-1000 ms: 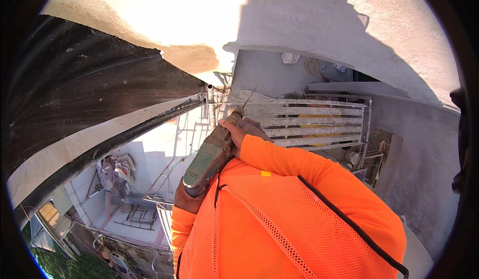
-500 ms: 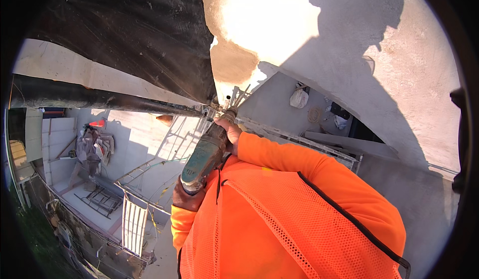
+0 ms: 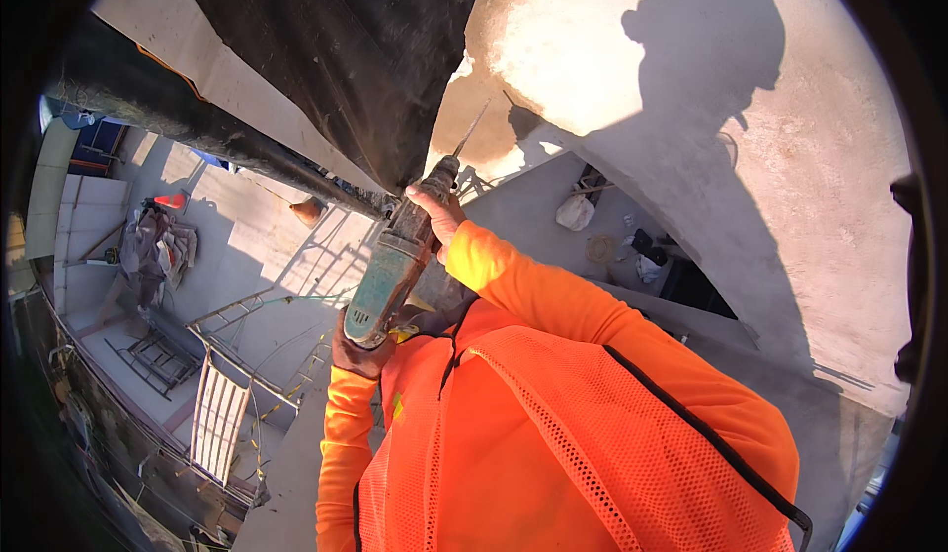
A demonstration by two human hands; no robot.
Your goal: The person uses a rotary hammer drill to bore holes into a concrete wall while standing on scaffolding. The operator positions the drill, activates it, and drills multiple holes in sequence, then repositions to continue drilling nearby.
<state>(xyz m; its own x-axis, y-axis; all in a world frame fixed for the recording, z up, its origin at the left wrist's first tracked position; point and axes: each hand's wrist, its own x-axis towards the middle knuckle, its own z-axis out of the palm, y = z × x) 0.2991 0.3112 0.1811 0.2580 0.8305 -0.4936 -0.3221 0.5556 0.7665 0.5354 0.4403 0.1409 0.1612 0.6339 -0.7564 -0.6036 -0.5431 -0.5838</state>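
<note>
My right hand [image 3: 441, 214] grips the front body of a dusty green rotary hammer drill [image 3: 379, 277], in orange-sleeved reach at the middle of the view. My left hand [image 3: 361, 353] is wrapped round the tool's rear end, partly hidden under it. The long thin bit [image 3: 471, 129] points up and forward toward a sunlit plastered surface [image 3: 528, 48]; I cannot tell whether its tip touches. Just left of the bit hangs black sheeting [image 3: 346, 58], beside a pale strip and a dark pipe [image 3: 237, 162].
Far below lie metal ladders [image 3: 158, 364], a white slatted frame [image 3: 215, 419], piled grey sheets [image 3: 158, 256] and an orange cone [image 3: 170, 200]. A white sack [image 3: 575, 212] and coiled line [image 3: 600, 250] sit on a lower grey surface. A helmeted shadow falls on the plaster.
The view has swung, bringing the black sheeting to top centre. Both hands and the drill have risen in the frame, with the bit now higher against the sunlit plaster.
</note>
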